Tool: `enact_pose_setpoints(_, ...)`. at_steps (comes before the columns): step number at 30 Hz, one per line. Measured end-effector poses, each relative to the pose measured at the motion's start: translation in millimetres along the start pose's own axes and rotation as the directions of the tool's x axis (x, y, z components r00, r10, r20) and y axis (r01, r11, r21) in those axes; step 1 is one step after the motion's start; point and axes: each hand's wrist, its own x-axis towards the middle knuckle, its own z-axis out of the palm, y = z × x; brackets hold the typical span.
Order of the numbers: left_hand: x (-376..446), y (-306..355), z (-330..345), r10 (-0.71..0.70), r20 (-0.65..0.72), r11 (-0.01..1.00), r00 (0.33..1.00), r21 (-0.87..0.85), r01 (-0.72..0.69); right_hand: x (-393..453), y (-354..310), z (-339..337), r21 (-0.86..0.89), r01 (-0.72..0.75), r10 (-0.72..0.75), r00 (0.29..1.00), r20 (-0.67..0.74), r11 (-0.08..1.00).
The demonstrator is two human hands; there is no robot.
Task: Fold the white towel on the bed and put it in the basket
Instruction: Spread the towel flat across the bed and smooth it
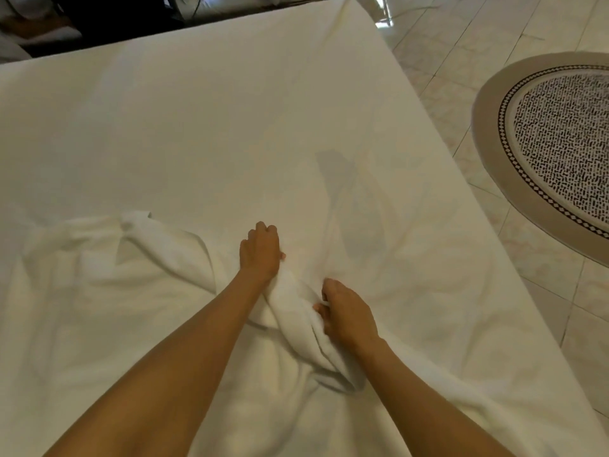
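Observation:
The white towel (108,278) lies crumpled on the near part of the bed (214,127), spreading left and bunching into a thick ridge between my arms. My left hand (260,250) grips the far end of that ridge with curled fingers. My right hand (347,313) pinches the towel's edge a little nearer and to the right. The towel and the bed sheet are both white, so their borders are hard to tell apart. No basket is in view.
The bed's right edge runs diagonally, with pale tiled floor (461,54) beyond it. An oval patterned rug (557,140) lies on the floor at the right. Dark furniture (108,18) stands past the bed's far edge.

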Motion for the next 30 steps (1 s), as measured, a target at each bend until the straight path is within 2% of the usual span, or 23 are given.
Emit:
enact_pose_setpoints(2,5,-3,-9,0.001,0.033,1.000,0.999,0.026,-0.002,5,1,-7,-0.084,0.041,-0.040,0.999,0.007,0.996)
enact_pose_setpoints(4,11,-6,-21,-0.059,0.157,0.998,0.986,0.025,0.056,9,4,-15,-0.106,0.016,-0.018,1.000,-0.015,0.994)
enact_pose_setpoints(8,31,-12,-46,-0.181,0.386,0.977,0.905,0.177,0.120,21,25,-34,-0.111,-0.096,0.092,0.995,-0.043,0.989)
enact_pose_setpoints(11,52,-3,-59,-0.229,0.451,0.957,0.862,0.264,0.116,37,40,-53,-0.105,-0.130,0.122,0.989,-0.080,0.986)
enact_pose_setpoints(13,72,8,-65,-0.182,0.384,0.979,0.905,0.159,0.129,51,51,-71,-0.153,-0.147,0.128,0.983,-0.128,0.977)
enact_pose_setpoints(14,83,16,-67,-0.138,0.298,0.990,0.945,0.064,0.124,60,57,-81,-0.198,-0.160,0.127,0.977,-0.171,0.967)
enact_pose_setpoints(16,102,38,-74,-0.029,0.031,0.993,0.999,-0.112,0.033,78,70,-103,-0.246,-0.218,0.144,0.947,-0.287,0.945)
enact_pose_setpoints(18,116,69,-83,0.066,-0.213,0.963,0.975,-0.243,-0.119,99,86,-123,-0.241,-0.308,0.202,0.902,-0.381,0.920)
enact_pose_setpoints(20,126,102,-91,0.105,-0.332,0.891,0.938,-0.388,-0.237,117,104,-137,-0.256,-0.404,0.273,0.862,-0.426,0.878)
enact_pose_setpoints(21,131,115,-90,0.107,-0.329,0.845,0.938,-0.468,-0.260,123,112,-141,-0.254,-0.443,0.308,0.846,-0.435,0.860)
enact_pose_setpoints(22,138,126,-85,0.122,-0.316,0.843,0.941,-0.468,-0.266,127,119,-140,-0.252,-0.474,0.341,0.835,-0.431,0.844)
enact_pose_setpoints(25,146,142,-52,0.162,-0.245,0.965,0.956,-0.165,-0.206,124,129,-121,-0.305,-0.495,0.338,0.829,-0.446,0.814)
enact_pose_setpoints(27,139,139,-26,0.140,-0.227,0.979,0.964,-0.112,-0.168,117,127,-99,-0.302,-0.431,0.263,0.845,-0.465,0.850)
enact_pose_setpoints(30,113,129,20,0.218,-0.083,0.973,0.972,-0.064,-0.223,109,124,-64,-0.268,-0.268,0.185,0.937,-0.297,0.925)
